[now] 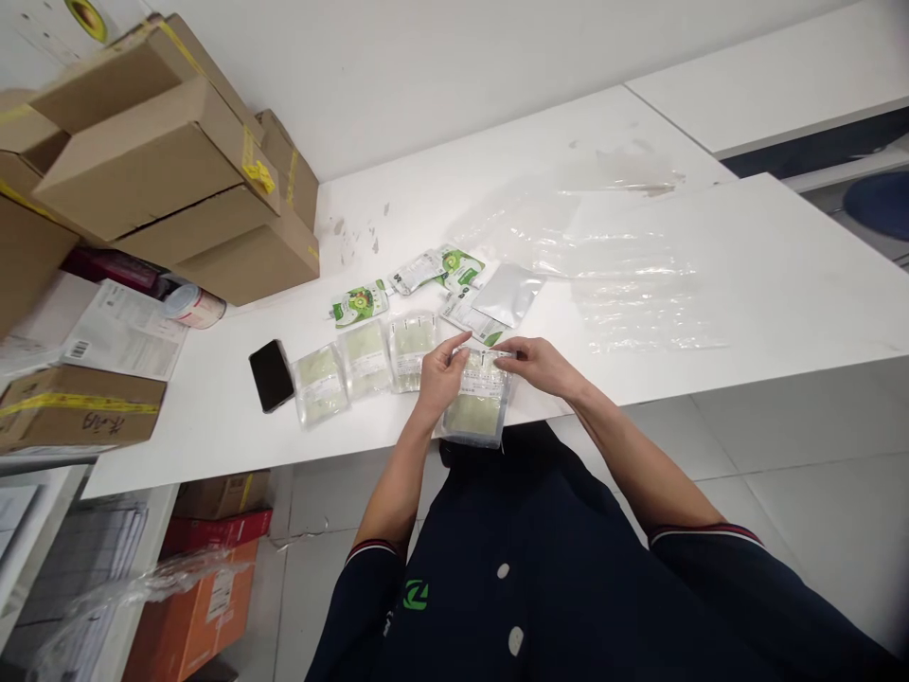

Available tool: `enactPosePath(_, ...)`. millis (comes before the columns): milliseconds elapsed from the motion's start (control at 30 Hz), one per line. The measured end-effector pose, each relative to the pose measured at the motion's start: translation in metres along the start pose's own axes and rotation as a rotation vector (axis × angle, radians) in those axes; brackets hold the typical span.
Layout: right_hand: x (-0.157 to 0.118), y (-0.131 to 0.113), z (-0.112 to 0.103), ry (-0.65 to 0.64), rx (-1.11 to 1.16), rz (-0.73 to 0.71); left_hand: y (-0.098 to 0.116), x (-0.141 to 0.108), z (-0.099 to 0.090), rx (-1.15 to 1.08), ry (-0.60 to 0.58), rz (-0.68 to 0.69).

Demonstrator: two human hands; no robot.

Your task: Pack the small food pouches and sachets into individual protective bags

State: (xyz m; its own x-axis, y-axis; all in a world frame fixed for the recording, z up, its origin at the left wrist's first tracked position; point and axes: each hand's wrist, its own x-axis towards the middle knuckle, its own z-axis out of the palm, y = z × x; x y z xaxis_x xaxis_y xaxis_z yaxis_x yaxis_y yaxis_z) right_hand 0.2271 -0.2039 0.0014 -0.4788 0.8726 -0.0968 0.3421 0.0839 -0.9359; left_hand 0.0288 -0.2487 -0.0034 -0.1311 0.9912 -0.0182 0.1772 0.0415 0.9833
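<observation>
We have a flat clear plastic pouch with pale green contents and a white label strip at the near edge of the white bench, its lower end reaching past that edge. Our right hand is pinched on its top edge near the right corner. Our left hand lies over the upper left side, thumb and forefinger apart; we cannot tell whether its hidden fingers grip.

To handle the pouch well, we should steady the left side, keep the top edge flat and pull evenly, since thin film probably creases easily. Bringing the overhanging end fully onto the bench would likely help.

Three similar clear pouches lie in a row to the left, each showing pale green through the film; what that filling is, we cannot say. Behind them lie green-and-white printed pouches and a plain silver-grey pouch, contents hidden. The stacked brown cardboard boxes do not show their insides.
</observation>
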Motion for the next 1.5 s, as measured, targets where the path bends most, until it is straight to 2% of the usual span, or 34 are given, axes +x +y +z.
enactPosePath(133,0.0,-0.007,-0.002,0.036,-0.135,-0.146,0.012,-0.004,-0.014,0.194,-0.137,-0.029)
enactPosePath(233,0.0,-0.015,-0.002,-0.022,-0.152,-0.194,0.021,-0.011,-0.026,0.393,-0.178,-0.016)
enactPosePath(333,0.004,-0.02,0.002,-0.077,-0.101,-0.13,0.022,-0.018,-0.035,0.336,-0.141,-0.02)
enactPosePath(467,0.019,-0.025,0.015,-0.151,0.039,-0.053,0.02,-0.021,-0.056,0.178,-0.264,-0.149)
enactPosePath(567,0.034,-0.031,0.025,-0.233,0.046,-0.027,0.026,-0.018,-0.081,0.242,-0.346,-0.149)
enactPosePath(700,0.049,-0.039,0.034,-0.329,-0.035,-0.084,0.032,-0.014,-0.103,0.261,-0.309,-0.154)
enactPosePath(867,0.054,-0.044,0.041,-0.283,0.005,-0.113,0.03,-0.013,-0.108,0.22,-0.217,-0.177)
enactPosePath(933,0.054,-0.046,0.044,-0.305,0.051,-0.096,0.031,-0.011,-0.112,0.246,-0.27,-0.192)
enactPosePath(1033,0.056,-0.048,0.047,-0.338,0.131,-0.095,0.038,-0.006,-0.121,0.339,-0.412,-0.212)
enactPosePath(1100,0.059,-0.049,0.049,-0.332,0.177,-0.087,0.043,-0.002,-0.127,0.347,-0.452,-0.209)
enactPosePath(1267,0.077,-0.049,0.057,-0.289,0.198,-0.012,0.041,0.014,-0.135,0.145,-0.309,-0.285)
enactPosePath(1400,0.096,-0.054,0.07,-0.141,0.116,0.001,0.032,0.035,-0.138,0.008,-0.289,-0.323)
enactPosePath(1500,0.104,-0.058,0.072,-0.051,0.283,0.043,0.027,0.059,-0.147,-0.037,-0.256,-0.341)
